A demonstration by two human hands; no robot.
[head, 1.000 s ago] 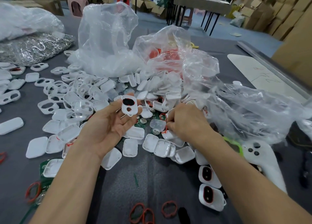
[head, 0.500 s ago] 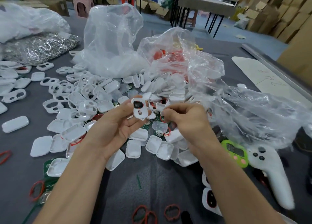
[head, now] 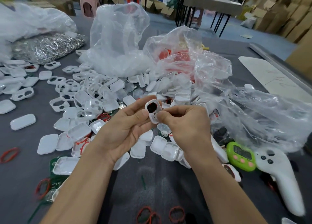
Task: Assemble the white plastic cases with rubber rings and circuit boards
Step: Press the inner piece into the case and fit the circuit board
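A small white case front (head: 152,110) with a dark oval opening is held up above the pile of white case halves (head: 104,103). My left hand (head: 125,129) grips it from the left, thumb on its face. My right hand (head: 187,122) pinches its lower right end, fingers curled; whatever small part it carries is hidden. Red rubber rings (head: 176,212) lie on the grey table (head: 168,181) near its front edge. Green circuit boards (head: 55,181) show at the lower left under a case half.
Crumpled clear plastic bags (head: 118,43) rise behind the pile and spread to the right (head: 253,108). A bag of metal rings (head: 47,46) lies far left. A green timer (head: 240,155) and a white controller (head: 283,174) sit at the right.
My right hand left the pile, rose and came to the case front in my left hand. My left hand lifted the case slightly and turned it toward the right hand.
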